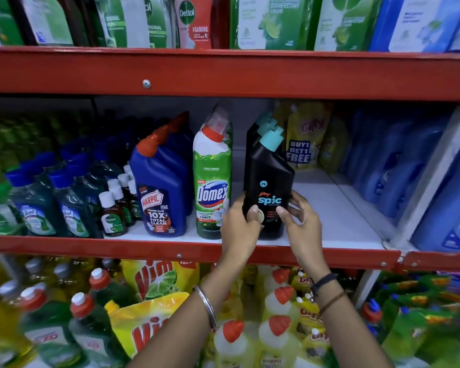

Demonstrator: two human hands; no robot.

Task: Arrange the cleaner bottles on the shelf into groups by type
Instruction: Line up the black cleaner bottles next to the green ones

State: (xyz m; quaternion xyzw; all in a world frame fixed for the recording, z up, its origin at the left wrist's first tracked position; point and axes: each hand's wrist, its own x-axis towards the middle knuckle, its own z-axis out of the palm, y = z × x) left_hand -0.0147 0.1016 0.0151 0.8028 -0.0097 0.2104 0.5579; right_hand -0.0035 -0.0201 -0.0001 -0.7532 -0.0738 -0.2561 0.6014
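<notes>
A black Spic bottle (267,179) with a teal cap stands at the front of the middle shelf (329,208), with more black bottles in a row behind it. My left hand (241,224) grips its lower left side and my right hand (300,216) holds its lower right side. Left of it stands a green and white Domex bottle (213,181), then a row of blue Harpic bottles (161,192) with red caps. Small brown Dettol bottles (112,213) and green Lizol bottles (35,205) fill the shelf's left part.
Yellow pouches (307,136) stand at the back right, and blue bottles (398,166) fill the bay to the right. Bare white shelf lies right of the black bottle. Dettol packs (194,19) sit on the shelf above; Vim pouches (154,280) and dish-liquid bottles (279,301) below.
</notes>
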